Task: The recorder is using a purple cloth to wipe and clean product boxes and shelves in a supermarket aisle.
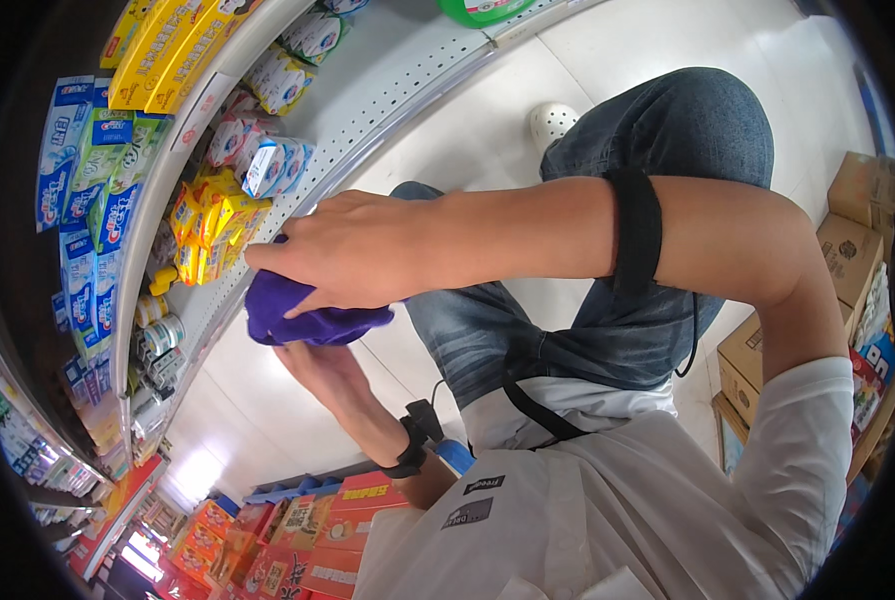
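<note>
A bunched purple cloth is at the front edge of a white perforated metal shelf. My right hand grips the cloth from above, its back to the camera, with the thumb over the cloth. From below, my left hand holds the same cloth, its fingers mostly hidden by it. Behind the hands on the shelf are yellow-wrapped packs, blue-and-white soap packs and small round tubs. A black strap crosses my right forearm; a black device is on my left wrist.
An upper shelf holds Crest toothpaste boxes and yellow boxes. A green bottle lies at the top. Red cartons stand lower left, cardboard boxes at right. My bent knees are beside the shelf over a tiled floor.
</note>
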A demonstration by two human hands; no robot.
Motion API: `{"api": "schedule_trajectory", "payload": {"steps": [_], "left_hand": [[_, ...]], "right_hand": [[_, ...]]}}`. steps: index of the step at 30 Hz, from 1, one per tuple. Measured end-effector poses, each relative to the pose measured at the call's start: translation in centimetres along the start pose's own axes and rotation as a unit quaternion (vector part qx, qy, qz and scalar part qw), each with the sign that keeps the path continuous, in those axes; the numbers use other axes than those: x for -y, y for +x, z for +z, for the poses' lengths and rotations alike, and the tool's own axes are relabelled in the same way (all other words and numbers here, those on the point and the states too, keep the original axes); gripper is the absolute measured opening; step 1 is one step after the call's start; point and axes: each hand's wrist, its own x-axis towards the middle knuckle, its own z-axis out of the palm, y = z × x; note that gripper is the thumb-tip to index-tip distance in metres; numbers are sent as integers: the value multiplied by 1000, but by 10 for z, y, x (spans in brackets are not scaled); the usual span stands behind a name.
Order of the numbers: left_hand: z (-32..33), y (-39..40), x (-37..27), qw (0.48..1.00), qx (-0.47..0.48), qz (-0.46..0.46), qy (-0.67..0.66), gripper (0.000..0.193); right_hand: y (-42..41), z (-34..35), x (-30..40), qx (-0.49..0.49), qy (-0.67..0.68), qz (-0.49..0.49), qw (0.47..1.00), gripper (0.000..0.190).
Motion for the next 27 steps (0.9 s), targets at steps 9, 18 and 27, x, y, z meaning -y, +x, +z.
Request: {"api": "schedule_trajectory", "payload": {"steps": [9, 18, 27], "left_hand": [[34, -16, 1, 999, -46, -17, -19, 45], [11, 13, 9, 993, 76, -35, 79, 40], [28, -16, 4, 994, 71, -80, -24, 47]], "right_hand": [[-1, 15, -2, -75, -49, 56, 994, 45], [-5, 12, -4, 35, -35, 126, 991, 49], [-4, 20, -12, -6, -85, 38, 996, 47]]}}
